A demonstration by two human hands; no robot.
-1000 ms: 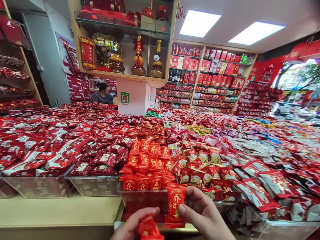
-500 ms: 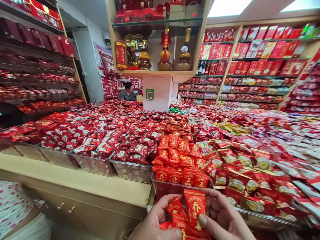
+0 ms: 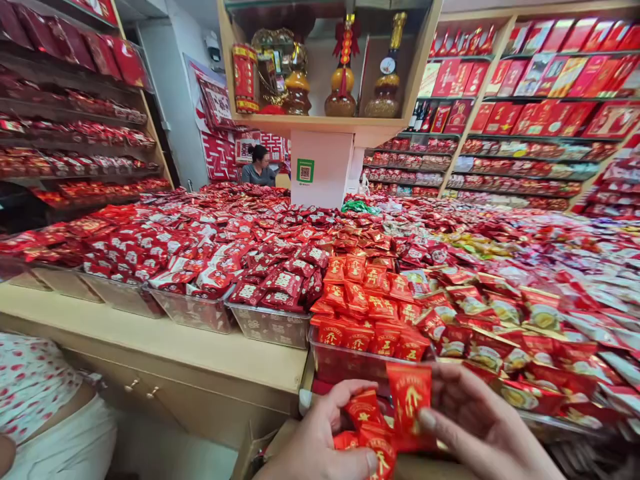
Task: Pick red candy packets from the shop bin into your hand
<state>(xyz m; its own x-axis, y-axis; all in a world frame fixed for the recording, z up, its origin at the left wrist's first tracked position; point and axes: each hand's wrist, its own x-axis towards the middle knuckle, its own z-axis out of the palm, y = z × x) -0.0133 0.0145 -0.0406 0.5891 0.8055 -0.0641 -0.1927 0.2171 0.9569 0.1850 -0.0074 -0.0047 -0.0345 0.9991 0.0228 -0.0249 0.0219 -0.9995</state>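
Observation:
At the bottom of the head view, my left hand (image 3: 327, 437) is closed around several small red packets (image 3: 377, 447) with gold lettering. To its right, my right hand (image 3: 473, 420) pinches one red packet (image 3: 410, 403) upright between thumb and fingers, its printed face towards me. The two hands are close together, and the held packets nearly meet. Just beyond them is a clear plastic bin (image 3: 345, 362) heaped with similar red packets (image 3: 357, 337). The lower parts of the held packets are partly covered by my fingers.
Bins of dark red packets (image 3: 275, 293) line the counter (image 3: 200, 347) to the left; gold-edged packets (image 3: 490, 350) lie right. A person in patterned clothing (image 3: 45, 393) is at lower left, another person (image 3: 259, 170) sits behind. A display cabinet (image 3: 320, 122) stands above the counter.
Both hands have shifted slightly right in view. The packet in my right hand has moved up and right, a little away from those in my left. The shop appears higher in the picture.

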